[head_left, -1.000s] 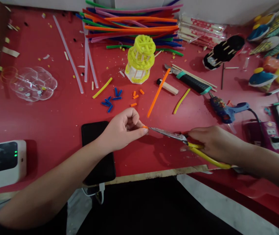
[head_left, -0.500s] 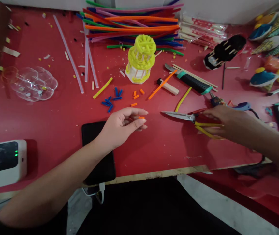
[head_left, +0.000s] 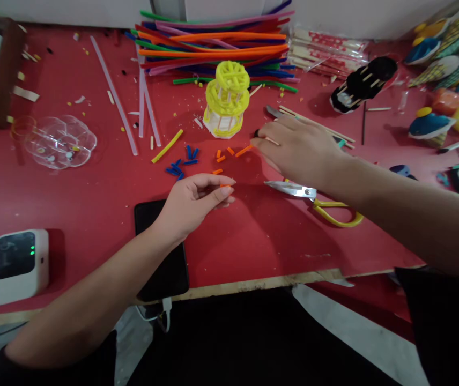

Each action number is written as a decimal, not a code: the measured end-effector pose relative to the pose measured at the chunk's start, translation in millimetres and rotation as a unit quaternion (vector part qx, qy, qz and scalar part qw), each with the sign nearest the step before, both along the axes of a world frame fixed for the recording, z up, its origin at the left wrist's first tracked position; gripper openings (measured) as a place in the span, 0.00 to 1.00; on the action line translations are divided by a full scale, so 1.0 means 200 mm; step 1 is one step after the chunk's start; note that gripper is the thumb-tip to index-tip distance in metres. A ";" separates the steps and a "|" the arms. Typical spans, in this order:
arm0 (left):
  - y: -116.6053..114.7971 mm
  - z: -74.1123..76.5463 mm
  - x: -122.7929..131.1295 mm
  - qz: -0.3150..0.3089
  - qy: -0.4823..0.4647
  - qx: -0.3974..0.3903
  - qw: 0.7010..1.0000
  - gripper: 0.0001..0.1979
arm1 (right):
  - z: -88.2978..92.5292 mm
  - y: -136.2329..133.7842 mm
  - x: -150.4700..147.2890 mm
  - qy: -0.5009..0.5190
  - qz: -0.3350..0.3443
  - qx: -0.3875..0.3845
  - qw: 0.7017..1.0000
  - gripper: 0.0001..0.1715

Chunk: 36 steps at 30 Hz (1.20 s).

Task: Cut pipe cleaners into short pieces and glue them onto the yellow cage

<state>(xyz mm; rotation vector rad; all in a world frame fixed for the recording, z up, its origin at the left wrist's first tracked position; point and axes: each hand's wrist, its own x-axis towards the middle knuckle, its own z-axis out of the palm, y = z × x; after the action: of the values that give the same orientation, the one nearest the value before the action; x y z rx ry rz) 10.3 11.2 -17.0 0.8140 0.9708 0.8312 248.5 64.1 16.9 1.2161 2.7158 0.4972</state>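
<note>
Between the thumb and fingers of my left hand (head_left: 199,201) is a short orange piece of pipe cleaner (head_left: 224,186), mostly covered by the fingertips. My right hand (head_left: 297,147) reaches over the table with its fingertips closed on a longer orange pipe cleaner (head_left: 244,150), whose far part the hand hides. Below the right wrist, scissors (head_left: 294,189) with yellow handles lie on the table. Short orange pieces (head_left: 221,158) and blue pieces (head_left: 190,162) lie beyond my left hand, near a yellow pipe cleaner (head_left: 167,146).
A yellow tiered model (head_left: 225,102) stands before a pile of coloured pipe cleaners (head_left: 213,51). Further right is a black model (head_left: 364,86). A black phone (head_left: 165,268) lies under my left forearm. At left are a clear tray (head_left: 60,140) and a white device (head_left: 20,265).
My right hand has let go of the scissors and moved up and left to the longer orange pipe cleaner, which has shifted slightly. My left hand still holds its small orange piece.
</note>
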 end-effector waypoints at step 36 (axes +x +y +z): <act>-0.01 0.02 -0.01 -0.055 -0.006 -0.014 0.998 0.21 | 0.01 -0.22 -0.12 0.263 0.152 -0.031 0.952 0.23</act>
<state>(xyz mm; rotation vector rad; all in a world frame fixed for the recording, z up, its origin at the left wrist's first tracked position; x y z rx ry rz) 7.7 8.8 -12.6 0.8296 0.9166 0.7248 224.3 20.6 19.9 1.0333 3.3656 0.1166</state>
